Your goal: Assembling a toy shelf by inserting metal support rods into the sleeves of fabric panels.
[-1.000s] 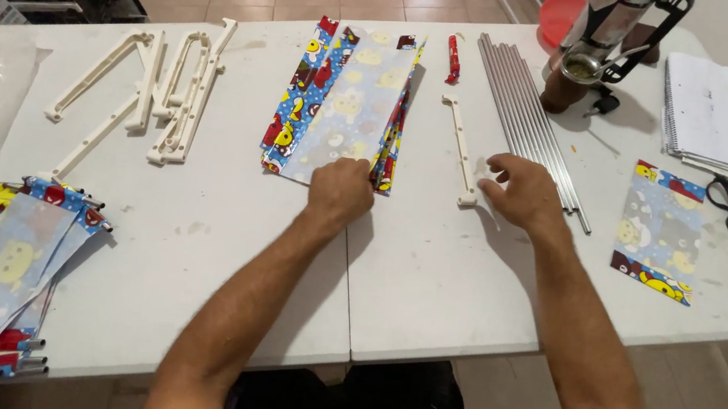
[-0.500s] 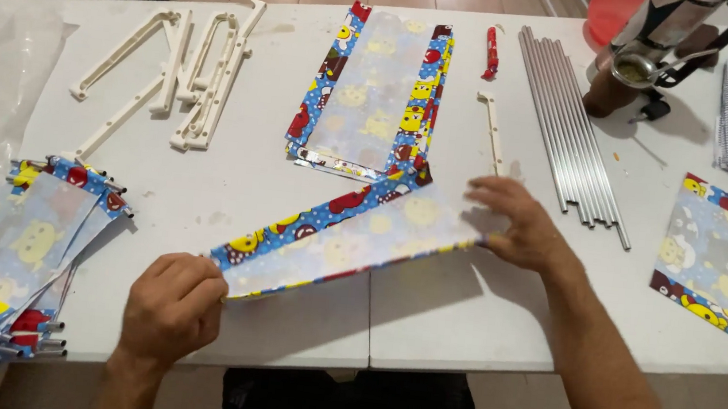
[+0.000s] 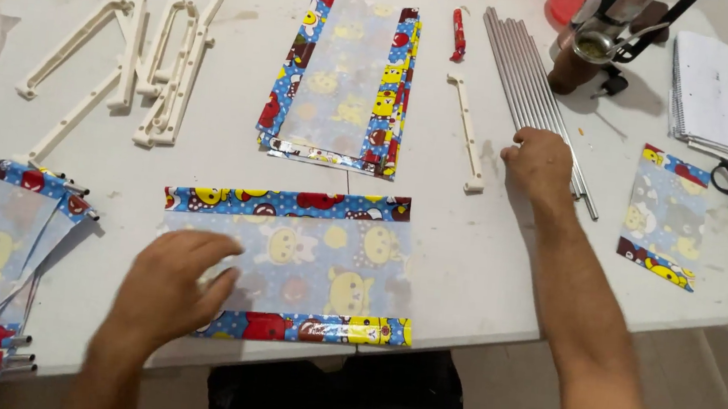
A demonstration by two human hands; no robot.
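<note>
Translucent plastic sheet with colourful cartoon-print borders (image 3: pixel 305 265) is lying flat at the near edge of the white table (image 3: pixel 465 259). Left hand (image 3: pixel 169 288) is pressing it, palm down, fingers spread. Right hand (image 3: pixel 539 163), curled, is touching the bundle of thin grey metal rods (image 3: pixel 528 69); clasp not discernible.

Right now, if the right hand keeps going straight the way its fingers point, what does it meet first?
The right hand points up and left across the table, its fingertips already at the bundle of metal rods. Straight on it would probably cross those rods first, though depth is hard to judge from above.
</note>
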